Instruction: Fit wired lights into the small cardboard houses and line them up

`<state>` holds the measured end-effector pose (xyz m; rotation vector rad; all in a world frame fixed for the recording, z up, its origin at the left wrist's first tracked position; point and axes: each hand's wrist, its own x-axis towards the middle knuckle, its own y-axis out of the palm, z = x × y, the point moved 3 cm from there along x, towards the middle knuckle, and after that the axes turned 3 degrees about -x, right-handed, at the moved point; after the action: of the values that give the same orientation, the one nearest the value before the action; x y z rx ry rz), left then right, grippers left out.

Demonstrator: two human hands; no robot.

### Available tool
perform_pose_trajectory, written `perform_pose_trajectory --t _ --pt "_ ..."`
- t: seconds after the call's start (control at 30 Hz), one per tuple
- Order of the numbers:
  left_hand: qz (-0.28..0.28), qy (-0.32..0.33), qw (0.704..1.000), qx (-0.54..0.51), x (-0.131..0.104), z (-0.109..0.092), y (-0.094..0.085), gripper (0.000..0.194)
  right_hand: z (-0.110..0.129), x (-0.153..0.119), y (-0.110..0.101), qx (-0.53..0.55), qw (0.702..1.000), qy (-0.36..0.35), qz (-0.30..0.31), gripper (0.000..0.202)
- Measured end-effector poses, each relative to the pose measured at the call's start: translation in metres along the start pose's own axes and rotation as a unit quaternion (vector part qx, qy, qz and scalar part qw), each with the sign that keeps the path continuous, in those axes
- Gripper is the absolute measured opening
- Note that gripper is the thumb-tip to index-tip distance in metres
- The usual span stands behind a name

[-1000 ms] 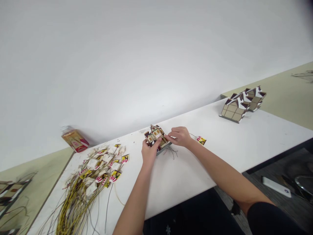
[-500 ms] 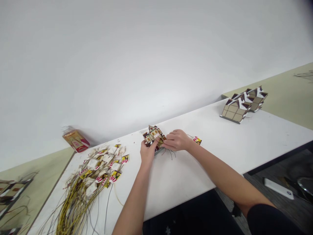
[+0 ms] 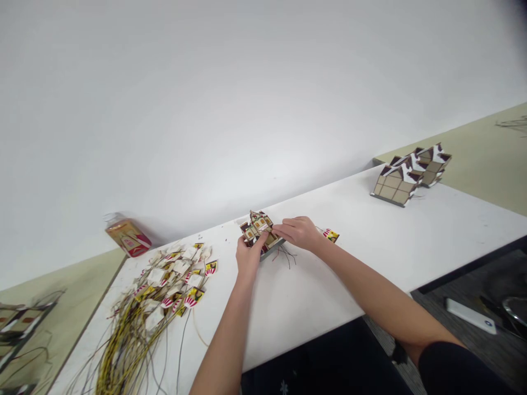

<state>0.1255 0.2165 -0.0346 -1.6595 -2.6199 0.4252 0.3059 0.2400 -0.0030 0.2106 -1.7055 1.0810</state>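
Near the back edge of the white table, a small model house [image 3: 260,225] with a decorated front is tilted in my hands. My left hand [image 3: 248,253] grips its lower left side, thumb lying across the front. My right hand [image 3: 297,231] has its fingers pressed together at the house's right front; whether they pinch a small part there is too small to make out. Thin dark wires [image 3: 288,257] hang from under the base. Just beyond my right wrist lies a small red-and-white striped awning piece [image 3: 330,235] with yellow on it.
At left lies a heap of striped awning pieces [image 3: 193,296] with long yellow and dark wires [image 3: 119,351]. A clear bottle with a red and gold label [image 3: 130,237] leans against the wall. More model houses [image 3: 397,186] stand at the right end. A white device [image 3: 470,315] is low at right.
My right hand's fingers have straightened and shifted slightly up and left over the house front, uncovering more of its right side and base. My left hand keeps its hold.
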Motion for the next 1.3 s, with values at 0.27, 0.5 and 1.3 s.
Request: perform_pose_trajectory --t 0.27,0.5,1.3 --pt "-0.001 0.001 1.000 -0.007 0.001 0.002 0.000 0.074 0.000 -0.002 0.006 0.025 0.998 0.009 0.057 0.034" --pt "-0.001 0.004 1.000 0.012 0.001 0.001 -0.001 0.074 0.004 -0.003 0.013 0.061 0.980 0.049 0.184 0.033" --pt "-0.011 0.048 0.996 0.070 -0.011 -0.011 -0.001 0.067 0.014 0.009 -0.006 0.108 0.940 0.052 0.319 0.021"
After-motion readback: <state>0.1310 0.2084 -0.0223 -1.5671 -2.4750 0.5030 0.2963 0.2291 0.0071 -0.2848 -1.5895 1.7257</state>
